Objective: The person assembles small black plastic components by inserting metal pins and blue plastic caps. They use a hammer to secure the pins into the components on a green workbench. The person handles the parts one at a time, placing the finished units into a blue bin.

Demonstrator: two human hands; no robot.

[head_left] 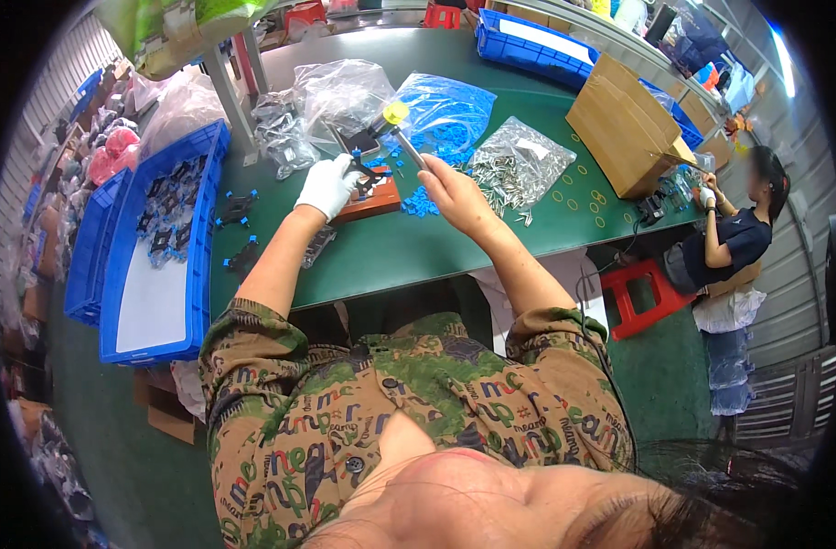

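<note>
Nearest to us, our forearms reach out from patterned olive sleeves over the green work table [418,252]. Our left hand [327,185], in a white glove, is closed on a small black plastic part [363,173] that sits on a reddish-brown wooden block [370,203] on the table. Our bare right hand [452,190] is wrapped around the shaft of a yellow-handled screwdriver [403,133], which slants up and leftward above the block. Just beside the block lie loose blue plastic pieces [420,203]. To the left a long blue plastic bin [198,265] holds more black parts. Farther back sit a clear bag of silver metal pins [514,169], a clear bag of blue pieces [447,112] and a brown cardboard box [624,128].
</note>
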